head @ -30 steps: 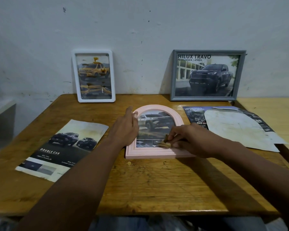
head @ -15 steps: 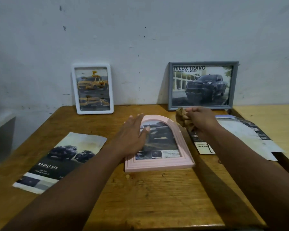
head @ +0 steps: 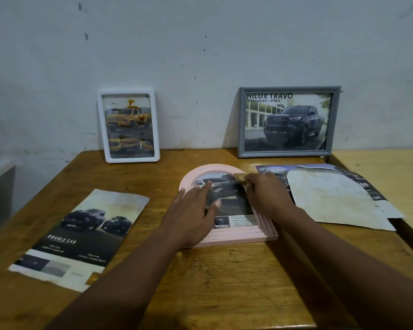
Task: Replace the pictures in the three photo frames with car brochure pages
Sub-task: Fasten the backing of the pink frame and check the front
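A pink arched photo frame point(head: 242, 238) lies flat on the wooden table point(head: 224, 282), holding a car brochure picture. My left hand point(head: 192, 214) rests flat on its left side with fingers spread. My right hand point(head: 265, 192) pinches a small tan wad point(head: 240, 178) against the frame's upper right glass. A white frame point(head: 128, 126) with a yellow truck picture and a grey frame point(head: 287, 121) with a dark pickup picture lean against the wall.
A car brochure page marked Double Cab point(head: 81, 236) lies at the left of the table. At the right lie cut brochure sheets point(head: 336, 196), one with its pale back up. The table's right edge drops off next to a second lighter table point(head: 391, 167).
My right hand came back down from near the grey frame onto the pink frame's upper right with the wad. My left hand slid further onto the frame's glass.
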`<state>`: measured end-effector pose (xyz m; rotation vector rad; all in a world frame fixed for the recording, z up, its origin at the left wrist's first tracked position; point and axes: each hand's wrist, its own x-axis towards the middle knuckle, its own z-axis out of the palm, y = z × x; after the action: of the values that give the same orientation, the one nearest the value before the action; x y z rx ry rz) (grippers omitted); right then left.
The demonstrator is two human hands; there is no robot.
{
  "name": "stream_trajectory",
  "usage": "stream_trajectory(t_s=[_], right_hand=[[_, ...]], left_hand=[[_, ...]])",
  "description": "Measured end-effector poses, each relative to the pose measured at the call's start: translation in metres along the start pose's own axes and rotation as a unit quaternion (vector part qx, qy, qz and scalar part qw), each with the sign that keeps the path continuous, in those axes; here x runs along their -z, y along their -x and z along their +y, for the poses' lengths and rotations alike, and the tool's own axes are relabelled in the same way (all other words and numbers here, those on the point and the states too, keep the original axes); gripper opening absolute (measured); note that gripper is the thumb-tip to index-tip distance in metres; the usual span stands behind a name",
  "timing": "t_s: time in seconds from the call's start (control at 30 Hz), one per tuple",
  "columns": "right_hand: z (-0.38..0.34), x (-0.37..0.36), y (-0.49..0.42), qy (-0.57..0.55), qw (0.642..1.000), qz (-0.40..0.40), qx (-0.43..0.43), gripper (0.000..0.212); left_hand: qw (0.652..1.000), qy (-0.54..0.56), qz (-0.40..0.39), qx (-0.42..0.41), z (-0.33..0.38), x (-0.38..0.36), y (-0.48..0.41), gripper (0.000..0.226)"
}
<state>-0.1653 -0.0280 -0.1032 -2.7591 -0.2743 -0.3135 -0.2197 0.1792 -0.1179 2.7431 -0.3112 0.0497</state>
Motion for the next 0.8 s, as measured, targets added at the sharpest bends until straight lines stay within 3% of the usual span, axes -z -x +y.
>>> stream_trajectory(t_s=[0.27, 0.4, 0.63, 0.8], right_hand=[[-0.021, 0.014, 0.083, 0.069, 0.997, 0.027, -0.013, 0.031], [-0.042, 0.013, 0.113, 0.114, 0.993, 0.041, 0.002, 0.029], [-0.068, 0.010, 0.113, 0.028, 0.998, 0.018, 0.050, 0.023], [-0.101, -0.006, 0.106, -0.060, 0.991, 0.006, 0.123, 0.018]], left_hand=[[0.999, 0.028, 0.001, 0.018, 0.007, 0.004, 0.005, 0.061], [0.995, 0.084, 0.046, 0.038, 0.002, 0.000, 0.006, 0.060], [0.963, 0.221, 0.128, 0.082, -0.005, -0.007, 0.005, 0.057], [0.943, 0.272, 0.137, 0.131, -0.009, -0.004, 0.001, 0.054]])
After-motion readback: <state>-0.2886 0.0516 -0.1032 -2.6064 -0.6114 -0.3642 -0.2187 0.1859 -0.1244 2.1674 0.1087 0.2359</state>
